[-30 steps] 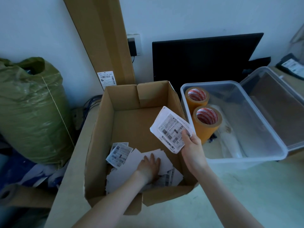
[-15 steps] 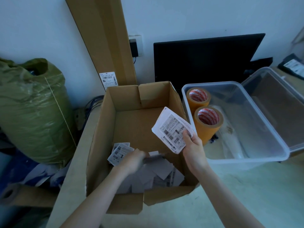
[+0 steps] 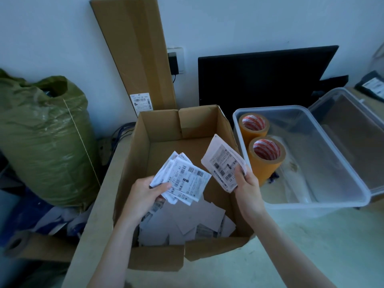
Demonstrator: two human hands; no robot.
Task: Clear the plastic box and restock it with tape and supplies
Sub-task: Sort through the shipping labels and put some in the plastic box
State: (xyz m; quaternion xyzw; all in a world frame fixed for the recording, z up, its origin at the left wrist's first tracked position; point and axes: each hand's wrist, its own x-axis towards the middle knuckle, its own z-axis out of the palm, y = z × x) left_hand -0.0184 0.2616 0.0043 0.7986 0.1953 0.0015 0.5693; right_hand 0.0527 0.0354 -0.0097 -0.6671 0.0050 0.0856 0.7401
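Observation:
A clear plastic box (image 3: 336, 201) stands on the table at the right, with two upright rolls of tan tape (image 3: 267, 157) and some clear plastic wrap inside. Left of it sits an open cardboard box (image 3: 133, 154) with loose white labels (image 3: 187, 223) on its floor. My left hand (image 3: 145, 196) is over the cardboard box, shut on a fanned bundle of barcode labels (image 3: 185, 179). My right hand (image 3: 248, 190) holds a second stack of labels (image 3: 223, 163) above the cardboard box's right wall, close to the nearer tape roll.
The plastic box's clear lid (image 3: 353, 136) leans behind it at the right. A black monitor (image 3: 259, 80) and a tall flat carton (image 3: 135, 53) stand against the wall. A stuffed green sack (image 3: 43, 140) sits on the floor left of the table edge (image 3: 97, 215).
My left hand was pressed flat on the labels in the cardboard box; it has gathered a bundle and lifted it up. My right hand has stayed in place with its stack.

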